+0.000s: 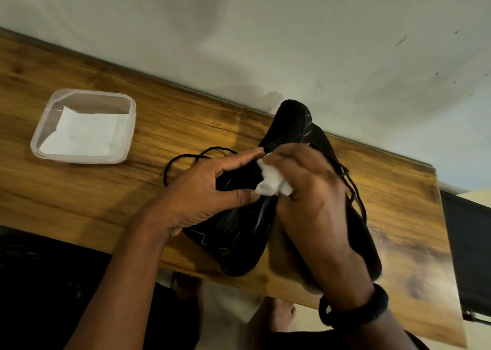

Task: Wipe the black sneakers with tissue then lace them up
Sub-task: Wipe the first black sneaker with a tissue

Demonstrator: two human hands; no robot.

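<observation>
Wiping stage, under way: left hand (202, 190) gripping black sneaker (239, 243); right hand (310, 190) pinching crumpled tissue (271, 182) against it. Lacing outstanding, by the look: loose lace (220, 148) on table (79, 190).

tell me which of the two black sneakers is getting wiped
The left sneaker, gripped by the left hand, with the right hand pressing a crumpled tissue against it. The other sneaker lies to the right, behind that hand.

A wood-grain table (79, 190) stands with its far edge against a pale, scuffed wall (265, 31); pale floor (228, 302) shows below its near edge.
</observation>
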